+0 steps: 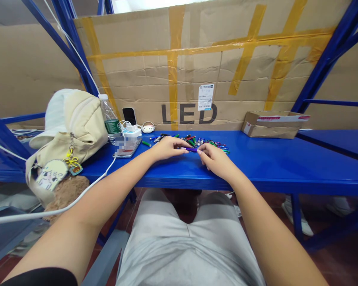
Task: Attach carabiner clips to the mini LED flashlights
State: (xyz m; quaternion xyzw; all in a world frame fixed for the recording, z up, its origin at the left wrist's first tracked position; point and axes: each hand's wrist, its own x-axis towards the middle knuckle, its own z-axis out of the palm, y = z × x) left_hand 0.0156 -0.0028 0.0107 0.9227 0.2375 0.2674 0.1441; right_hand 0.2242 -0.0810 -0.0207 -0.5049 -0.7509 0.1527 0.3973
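A slim purple tube [191, 149], perhaps a small flashlight or pen, lies level between my hands just above the blue table. My left hand [168, 148] has its thumb and fingers closed on the left end. At the right end, the fingertips of my right hand [214, 157] pinch it. Behind and between the hands spreads a pile of small coloured tubes [191, 140], with red, green and black ones among them. Shiny coloured metal clips [219, 144] lie beyond my right hand. One green tube [146, 143] sits apart, left of my left hand.
At the left stand a cream backpack [77, 115], a water bottle [109, 115], a charger block [131, 130] and a phone [128, 147]. A white cable [86, 190] crosses over my left forearm. An open cardboard box [271, 126] is at the back right, before a large cardboard sheet [131, 83].
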